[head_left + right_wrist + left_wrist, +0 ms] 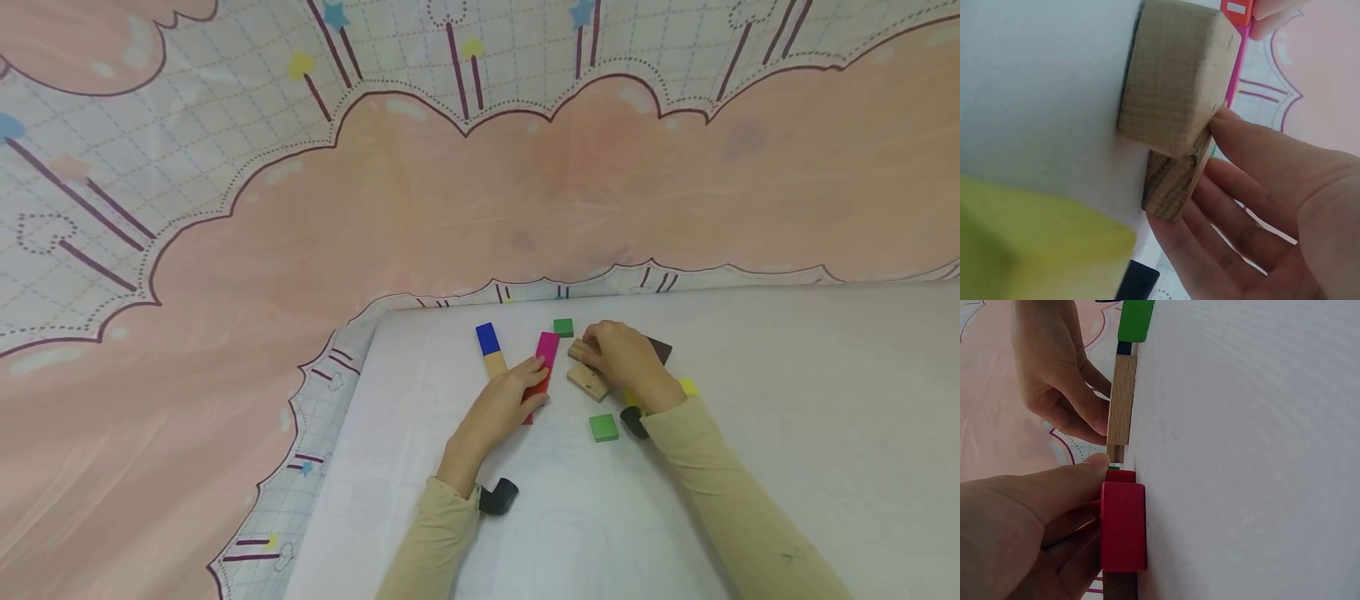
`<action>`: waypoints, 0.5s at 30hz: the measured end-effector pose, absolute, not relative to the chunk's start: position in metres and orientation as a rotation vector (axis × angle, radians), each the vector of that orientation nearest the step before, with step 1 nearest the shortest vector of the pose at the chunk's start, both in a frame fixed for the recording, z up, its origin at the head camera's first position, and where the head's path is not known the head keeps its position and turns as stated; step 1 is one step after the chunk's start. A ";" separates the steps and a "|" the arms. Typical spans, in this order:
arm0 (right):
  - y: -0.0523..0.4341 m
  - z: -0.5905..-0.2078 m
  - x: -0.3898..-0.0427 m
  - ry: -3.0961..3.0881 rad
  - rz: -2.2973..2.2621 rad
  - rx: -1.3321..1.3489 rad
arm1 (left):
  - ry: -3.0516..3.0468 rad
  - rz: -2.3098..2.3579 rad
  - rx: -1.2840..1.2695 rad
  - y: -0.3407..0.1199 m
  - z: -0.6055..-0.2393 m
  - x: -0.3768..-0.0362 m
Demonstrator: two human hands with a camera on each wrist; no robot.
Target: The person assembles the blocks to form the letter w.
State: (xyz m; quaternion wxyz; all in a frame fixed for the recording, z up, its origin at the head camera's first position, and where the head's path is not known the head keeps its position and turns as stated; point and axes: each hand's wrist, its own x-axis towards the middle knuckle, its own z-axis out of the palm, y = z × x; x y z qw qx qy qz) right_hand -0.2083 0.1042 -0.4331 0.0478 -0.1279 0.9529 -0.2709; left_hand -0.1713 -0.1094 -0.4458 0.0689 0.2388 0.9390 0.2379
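Note:
My left hand (495, 408) rests over a red block (1124, 526), its fingers and thumb lying across the top. A pink block (548, 346) lines up with the red one at the far end. To the right, my right hand (626, 358) pinches a small dark-grained wooden block (1175, 181) between thumb and fingers, low at the table. Right beside that piece lies a paler wooden block (587, 382), nearer to me. In the right wrist view this paler block (1169, 75) partly hides the grained one.
Left of the pink block, a blue block (487, 338) meets a tan block (495, 363). Green blocks (563, 327) (603, 427) lie behind and in front. A dark brown block (660, 349) and yellow pieces (688, 387) sit partly hidden by my right arm. The white table (420, 467) meets a patterned backdrop.

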 end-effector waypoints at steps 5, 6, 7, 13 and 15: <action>0.103 -0.435 -0.209 2.913 -0.841 -0.348 | 2.828 0.714 0.716 -0.109 -0.445 -0.171; 0.103 -0.435 -0.209 2.917 -0.842 -0.341 | 2.829 0.711 0.714 -0.109 -0.445 -0.171; 0.102 -0.436 -0.209 2.922 -0.839 -0.333 | 2.830 0.705 0.712 -0.109 -0.445 -0.171; 0.100 -0.436 -0.209 2.949 -0.831 -0.291 | 2.831 0.692 0.700 -0.109 -0.446 -0.170; 0.099 -0.435 -0.209 2.957 -0.829 -0.272 | 2.832 0.696 0.701 -0.109 -0.446 -0.170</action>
